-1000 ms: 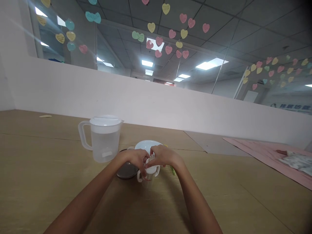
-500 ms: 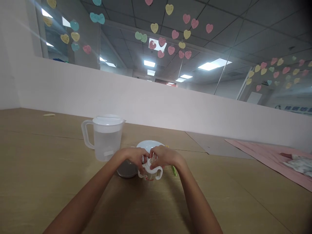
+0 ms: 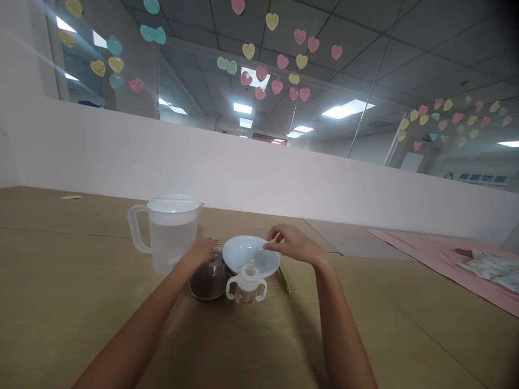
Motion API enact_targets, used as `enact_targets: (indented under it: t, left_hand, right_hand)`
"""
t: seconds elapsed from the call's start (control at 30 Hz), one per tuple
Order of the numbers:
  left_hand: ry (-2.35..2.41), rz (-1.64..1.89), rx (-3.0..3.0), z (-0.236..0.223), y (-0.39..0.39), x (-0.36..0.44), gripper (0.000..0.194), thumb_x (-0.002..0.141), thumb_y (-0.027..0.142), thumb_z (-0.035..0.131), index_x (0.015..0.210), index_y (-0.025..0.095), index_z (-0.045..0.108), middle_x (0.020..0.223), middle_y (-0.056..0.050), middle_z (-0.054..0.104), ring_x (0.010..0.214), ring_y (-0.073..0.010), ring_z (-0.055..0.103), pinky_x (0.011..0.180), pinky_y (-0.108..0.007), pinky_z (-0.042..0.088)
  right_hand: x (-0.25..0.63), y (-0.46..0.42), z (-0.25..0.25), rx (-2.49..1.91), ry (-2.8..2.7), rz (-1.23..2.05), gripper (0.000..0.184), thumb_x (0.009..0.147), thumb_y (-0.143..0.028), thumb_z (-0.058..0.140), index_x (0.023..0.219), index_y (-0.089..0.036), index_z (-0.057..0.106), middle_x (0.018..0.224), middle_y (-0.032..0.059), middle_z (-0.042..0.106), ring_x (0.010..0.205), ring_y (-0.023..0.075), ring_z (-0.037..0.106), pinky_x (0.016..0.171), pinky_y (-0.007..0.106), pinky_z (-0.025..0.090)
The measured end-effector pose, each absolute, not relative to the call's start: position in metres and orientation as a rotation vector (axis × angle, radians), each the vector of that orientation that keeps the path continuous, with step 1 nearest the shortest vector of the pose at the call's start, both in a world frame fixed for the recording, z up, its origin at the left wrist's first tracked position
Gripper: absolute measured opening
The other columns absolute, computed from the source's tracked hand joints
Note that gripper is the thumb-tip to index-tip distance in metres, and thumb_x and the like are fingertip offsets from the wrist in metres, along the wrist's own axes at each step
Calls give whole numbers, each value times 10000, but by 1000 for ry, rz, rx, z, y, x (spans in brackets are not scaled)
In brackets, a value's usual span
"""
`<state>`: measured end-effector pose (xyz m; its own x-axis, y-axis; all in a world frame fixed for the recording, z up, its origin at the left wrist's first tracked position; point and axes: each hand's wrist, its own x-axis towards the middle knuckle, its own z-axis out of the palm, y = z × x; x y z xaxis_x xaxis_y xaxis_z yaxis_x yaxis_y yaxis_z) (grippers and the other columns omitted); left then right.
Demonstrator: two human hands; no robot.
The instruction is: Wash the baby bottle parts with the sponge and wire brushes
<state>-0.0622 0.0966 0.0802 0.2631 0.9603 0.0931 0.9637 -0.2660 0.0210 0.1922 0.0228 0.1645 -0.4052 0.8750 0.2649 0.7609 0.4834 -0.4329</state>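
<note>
A clear baby bottle [image 3: 246, 289] with two white handles and a teat on top stands upright, with neither hand on it. My left hand [image 3: 203, 250] is over a dark, round glass vessel [image 3: 208, 282], its visible fingers stretched and apart. Whether it touches the vessel is hard to see. Above the right rim of a white bowl [image 3: 231, 249], my right hand [image 3: 294, 243] has thumb and fingertips closed on the end of a thin, pale stick [image 3: 252, 257]. The stick slants down into the bowl.
A lidded, translucent pitcher [image 3: 172, 237] of clear liquid stands left of the vessel. Right of the bowl lies a thin green item [image 3: 285, 280]. A pink cloth [image 3: 425, 254] with a pale patterned bundle [image 3: 492, 268] lies at far right. A white wall [image 3: 243, 178] runs behind the table.
Both hands have let go of the bottle's top and moved apart. My left hand went left to the glass vessel, my right hand up and right to the bowl. The view shifted slightly.
</note>
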Motion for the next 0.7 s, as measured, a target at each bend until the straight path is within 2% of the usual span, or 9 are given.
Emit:
enact_targets:
  t: [0.13,0.23,0.3,0.37,0.43,0.53,0.7]
  left_hand:
    - [-1916,-109,-2386,80,93,-56,268,689,211,592,948,144,607,1007,-145,624,944,-264,561,752,-299,412]
    - [-1950,-130,-2323,100,82,-53,217,696,201,568,877,95,625,942,-183,630,877,-285,582,704,-315,423]
    - [-1926,-203,-2296,121,68,-51,258,756,220,490,934,79,612,982,-195,612,906,-293,572,726,-333,420]
    - [-1854,-313,-2322,143,49,-48,337,808,291,423,1070,131,564,1079,-144,584,962,-262,549,777,-319,409]
    - [-1664,-581,-2585,161,29,-43,419,796,376,451,1166,190,512,1122,-80,572,969,-228,543,809,-288,405]
    - [-1514,-774,-2853,176,3,-34,480,791,437,445,1230,242,448,1163,-33,544,962,-195,538,822,-269,408]
    - [-1407,-844,-2994,178,-12,-21,535,757,389,514,1258,274,365,1155,-19,540,993,-194,514,824,-284,407]
  right_hand:
    - [190,24,165,-1353,-2316,374,216,778,-354,509,756,-155,591,784,30,616,681,127,547,561,228,397]
    - [191,23,166,-1350,-2322,380,210,782,-336,510,784,-149,606,805,37,623,700,129,557,577,226,402]
    - [192,23,167,-1337,-2293,364,202,788,-324,513,818,-150,610,824,42,625,733,134,565,610,232,415]
    - [191,22,168,-1298,-2255,367,210,782,-323,537,883,-153,607,862,48,625,776,139,569,656,243,432]
    - [189,20,168,-1214,-2233,406,295,757,-335,583,996,-161,580,953,57,611,846,142,563,709,253,446]
    - [184,15,170,-1085,-2248,477,493,712,-347,645,1152,-179,498,1065,70,572,927,152,543,760,271,456]
    - [179,9,172,-991,-2362,552,639,676,-300,684,1246,-203,412,1015,55,584,892,157,551,763,289,454]
